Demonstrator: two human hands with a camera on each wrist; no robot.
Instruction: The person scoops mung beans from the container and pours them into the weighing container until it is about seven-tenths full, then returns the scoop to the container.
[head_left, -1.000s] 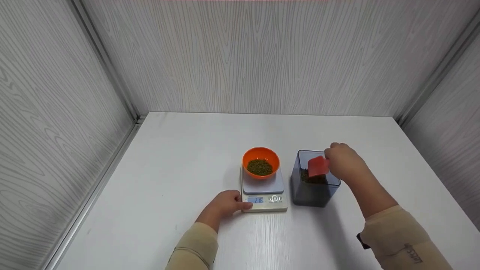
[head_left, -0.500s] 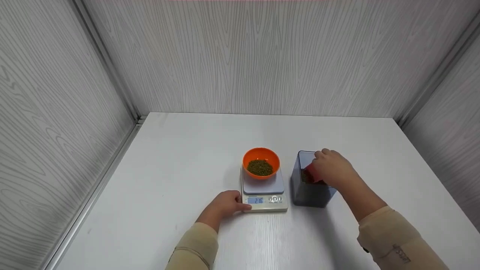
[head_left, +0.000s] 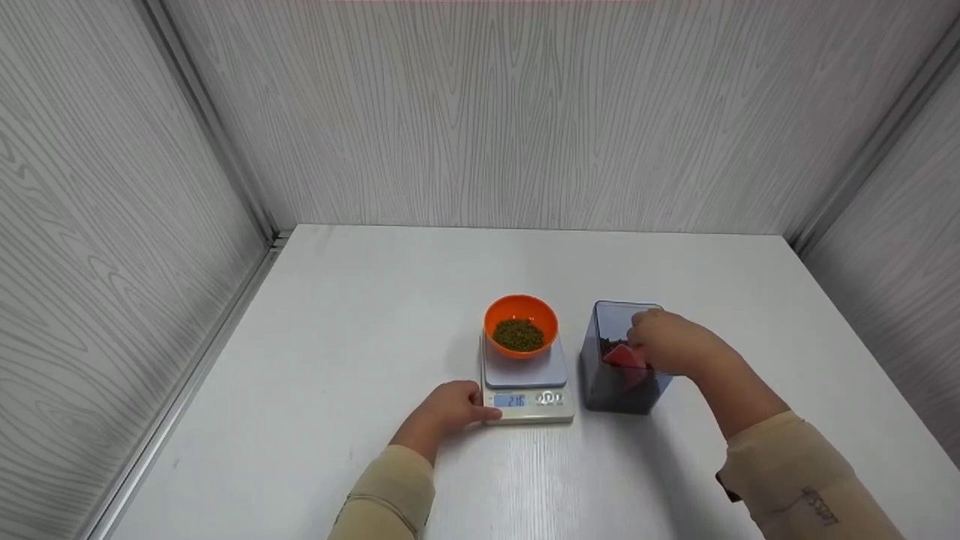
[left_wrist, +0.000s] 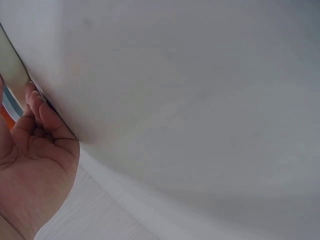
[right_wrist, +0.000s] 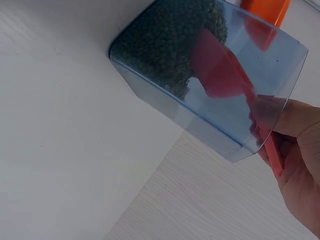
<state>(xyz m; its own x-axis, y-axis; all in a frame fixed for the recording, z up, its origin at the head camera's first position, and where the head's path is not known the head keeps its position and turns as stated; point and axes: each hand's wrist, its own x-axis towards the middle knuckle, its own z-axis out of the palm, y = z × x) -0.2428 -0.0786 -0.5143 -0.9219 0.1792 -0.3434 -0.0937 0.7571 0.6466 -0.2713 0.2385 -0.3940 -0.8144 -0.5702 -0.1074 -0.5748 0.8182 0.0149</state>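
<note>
In the head view my right hand (head_left: 675, 343) grips the handle of a red scoop (head_left: 625, 355) at the mouth of a clear bluish container (head_left: 626, 394). Through its wall in the right wrist view, the scoop's head (right_wrist: 217, 65) lies against small green beans (right_wrist: 165, 45). The fingers of my left hand (head_left: 450, 407) hold the left front corner of a white digital scale (head_left: 534, 414), thumb on top near the display. An orange bowl (head_left: 550, 319) with more of the green beans stands on the scale's plate, and the display shows 216.
The white table (head_left: 360, 300) carries both the scale and the container, side by side with a narrow gap. Pale wood-grain panels (head_left: 480, 112) enclose the table at the back and both sides.
My right hand has lowered the scoop from above the container into the beans, then shifted slightly right as the scoop tilted. The left hand, the scale and its reading stay the same.
</note>
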